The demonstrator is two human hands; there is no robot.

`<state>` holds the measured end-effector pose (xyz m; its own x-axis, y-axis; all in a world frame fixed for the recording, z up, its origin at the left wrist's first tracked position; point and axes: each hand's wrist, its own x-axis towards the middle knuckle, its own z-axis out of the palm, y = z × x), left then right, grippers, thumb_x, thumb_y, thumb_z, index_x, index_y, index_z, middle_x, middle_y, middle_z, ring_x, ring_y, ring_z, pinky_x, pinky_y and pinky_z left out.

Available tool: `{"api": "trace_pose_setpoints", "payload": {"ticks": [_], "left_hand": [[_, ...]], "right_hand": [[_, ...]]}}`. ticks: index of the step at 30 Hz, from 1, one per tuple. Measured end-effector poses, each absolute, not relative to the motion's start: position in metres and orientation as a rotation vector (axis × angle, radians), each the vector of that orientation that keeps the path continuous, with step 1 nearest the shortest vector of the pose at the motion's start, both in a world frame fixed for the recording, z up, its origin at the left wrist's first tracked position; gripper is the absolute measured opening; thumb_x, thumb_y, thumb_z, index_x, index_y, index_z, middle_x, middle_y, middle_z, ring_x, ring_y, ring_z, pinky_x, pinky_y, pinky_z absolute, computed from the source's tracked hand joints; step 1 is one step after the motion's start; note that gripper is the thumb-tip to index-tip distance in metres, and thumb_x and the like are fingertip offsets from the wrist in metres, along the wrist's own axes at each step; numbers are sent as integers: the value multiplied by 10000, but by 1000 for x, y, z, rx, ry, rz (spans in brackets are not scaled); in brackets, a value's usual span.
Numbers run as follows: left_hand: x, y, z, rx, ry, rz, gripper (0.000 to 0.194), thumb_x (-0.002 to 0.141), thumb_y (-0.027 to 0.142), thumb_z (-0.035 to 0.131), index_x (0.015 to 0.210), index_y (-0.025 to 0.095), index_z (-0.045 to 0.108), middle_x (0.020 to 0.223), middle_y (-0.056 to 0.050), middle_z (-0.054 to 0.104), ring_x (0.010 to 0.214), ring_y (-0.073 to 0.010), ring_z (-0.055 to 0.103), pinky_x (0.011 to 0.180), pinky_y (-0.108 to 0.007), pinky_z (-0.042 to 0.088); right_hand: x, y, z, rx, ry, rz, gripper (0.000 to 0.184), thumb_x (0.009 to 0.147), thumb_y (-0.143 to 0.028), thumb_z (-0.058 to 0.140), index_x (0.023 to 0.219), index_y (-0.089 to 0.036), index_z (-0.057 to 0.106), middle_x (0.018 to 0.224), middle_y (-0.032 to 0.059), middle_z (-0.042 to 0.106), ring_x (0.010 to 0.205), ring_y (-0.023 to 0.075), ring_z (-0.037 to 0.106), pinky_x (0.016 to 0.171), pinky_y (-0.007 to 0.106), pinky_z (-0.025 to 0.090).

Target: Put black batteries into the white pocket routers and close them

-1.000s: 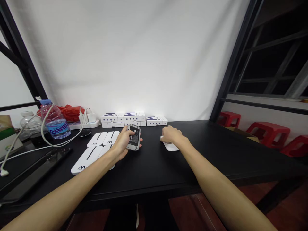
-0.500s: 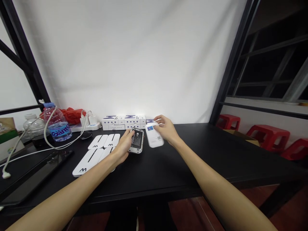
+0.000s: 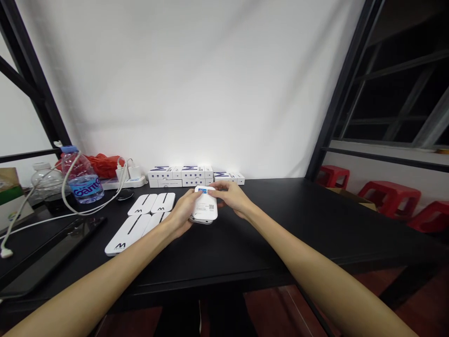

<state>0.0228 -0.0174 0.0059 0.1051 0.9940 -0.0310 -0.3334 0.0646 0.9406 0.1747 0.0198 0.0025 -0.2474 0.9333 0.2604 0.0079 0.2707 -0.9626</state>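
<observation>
Above the black table, both hands meet at a small white pocket device. My left hand [image 3: 184,210] is closed on its left side, thumb on top. The white back cover [image 3: 205,208], with a blue sticker and a printed square code, lies over the device body [image 3: 201,222], whose lower edge shows beneath. Whether the cover sits flush cannot be seen. My right hand [image 3: 231,196] grips the cover's upper right edge, thumb near the sticker. Left of my hands, several white devices [image 3: 129,231] with black stripes and a W-like mark lie in two rows.
White printed boxes [image 3: 164,175] are stacked along the wall, with others [image 3: 229,177] to their right. At left are a water bottle [image 3: 84,180], a power strip [image 3: 140,181], white cables, a mouse [image 3: 125,194] and a dark tablet [image 3: 52,257]. Red stools [image 3: 389,199] stand right of the table [image 3: 298,234].
My right hand has brought the cover left onto the device body in my left hand. The battery that showed inside the body is now covered.
</observation>
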Motion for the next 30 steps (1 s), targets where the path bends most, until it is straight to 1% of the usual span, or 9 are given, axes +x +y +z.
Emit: {"api": "trace_pose_setpoints", "payload": {"ticks": [3, 7, 13, 16, 19, 21, 23, 26, 30], "left_hand": [[23, -19, 7, 982, 921, 1253, 127, 846, 153, 538, 959, 156, 596, 747, -25, 645, 544, -106, 591, 466, -199, 465], [21, -18, 6, 1020, 910, 1244, 137, 855, 166, 530, 970, 157, 603, 750, -37, 654, 582, -126, 608, 491, -213, 472], [20, -15, 2, 1093, 909, 1220, 153, 820, 176, 594, 972, 163, 594, 828, -56, 673, 635, -138, 627, 535, -229, 489], [20, -16, 3, 1119, 903, 1206, 181, 823, 189, 592, 1003, 172, 592, 856, -59, 673, 651, -139, 627, 550, -236, 493], [20, -17, 5, 1135, 942, 1197, 208, 833, 194, 570, 1040, 184, 582, 874, -58, 668, 691, -149, 632, 570, -241, 492], [20, -18, 5, 1161, 964, 1173, 197, 829, 218, 571, 1025, 195, 579, 861, -46, 660, 698, -153, 629, 564, -240, 482], [19, -18, 3, 1207, 983, 1142, 138, 814, 243, 576, 944, 196, 579, 788, -19, 632, 642, -142, 603, 517, -224, 450], [18, -16, 0, 1271, 1042, 1118, 101, 796, 283, 570, 796, 183, 555, 646, 21, 545, 527, -114, 520, 449, -203, 377], [16, -11, -3, 1381, 1080, 1132, 259, 838, 410, 509, 795, 166, 585, 639, 7, 551, 513, -116, 494, 465, -218, 370]], "right_hand": [[176, 19, 3, -911, -1567, 1158, 208, 714, -287, 713, 886, -179, 667, 934, 75, 605, 824, 189, 606, 508, 258, 550], [176, 19, 4, -898, -1591, 1167, 205, 712, -270, 714, 889, -194, 641, 912, 59, 595, 788, 171, 600, 483, 235, 531], [176, 14, 10, -920, -1539, 1236, 171, 732, -206, 688, 894, -173, 646, 898, 82, 644, 816, 196, 626, 534, 277, 549], [177, 15, 10, -920, -1535, 1239, 213, 721, -216, 705, 920, -175, 641, 933, 85, 640, 822, 195, 623, 539, 274, 544], [177, 18, 8, -960, -1598, 1203, 222, 771, -355, 672, 903, -180, 638, 863, 58, 618, 724, 146, 586, 496, 230, 495], [176, 20, 4, -1050, -1650, 1087, 347, 821, -517, 571, 804, -175, 627, 708, 23, 553, 584, 108, 498, 429, 207, 410], [174, 20, 1, -1138, -1705, 972, 471, 850, -602, 460, 707, -172, 588, 600, -6, 465, 499, 88, 396, 401, 207, 322], [170, 19, -5, -1110, -1831, 885, 465, 890, -539, 408, 632, -170, 522, 575, -16, 428, 500, 85, 356, 439, 214, 278], [161, 18, -10, -1007, -1904, 834, 390, 892, -445, 431, 620, -171, 491, 595, -13, 443, 550, 95, 380, 488, 219, 287]]}}
